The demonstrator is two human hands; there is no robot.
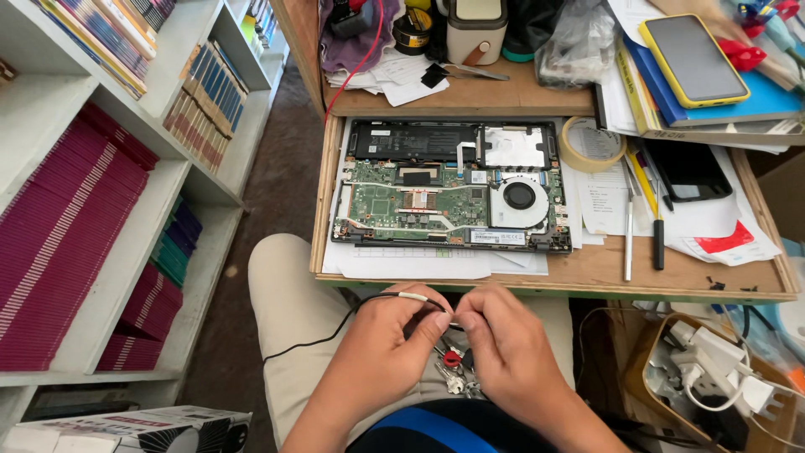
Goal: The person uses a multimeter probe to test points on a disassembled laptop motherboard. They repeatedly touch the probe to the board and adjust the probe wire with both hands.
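My left hand (387,341) and my right hand (506,338) meet over my lap, both pinching the end of a thin black cable (335,329) with a white sleeve (412,296). The cable trails off to the left across my knee. A bunch of keys (453,369) with a red tag lies on my lap just below the fingers. In front of me, on a pulled-out wooden desk tray (587,273), rests an opened laptop (449,189) with its green circuit board, black battery and round fan exposed.
A roll of tape (592,143), pens (629,231), a dark phone (688,172) and papers lie right of the laptop. A yellow-cased phone (692,59) sits on books above. White bookshelves (109,218) stand left. A box of white chargers (713,377) sits lower right.
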